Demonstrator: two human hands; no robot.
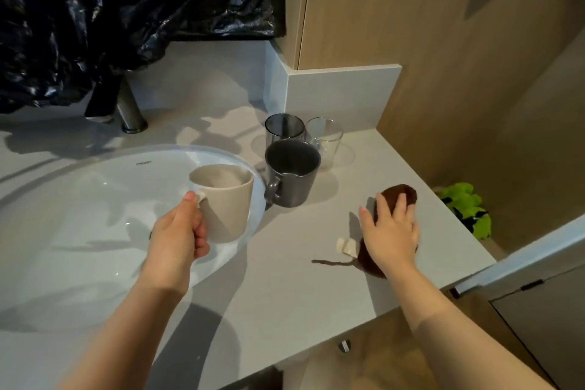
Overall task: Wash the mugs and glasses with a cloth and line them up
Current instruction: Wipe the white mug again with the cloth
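Not much to read here, honestly. The only lettering is a tiny dark brand mark (pixel 144 163) printed on the far inner wall of the white sink (pixel 79 199), too small to make out. The white tag (pixel 346 245) on the brown cloth (pixel 399 195) shows no legible print.

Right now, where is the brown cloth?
In the head view, the brown cloth lies on the counter, right side, under the right hand, right of the dark grey mug.

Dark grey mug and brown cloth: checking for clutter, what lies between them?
Only bare counter, in the head view, between the dark grey mug and the brown cloth under the right hand; the left hand holds the beige mug.
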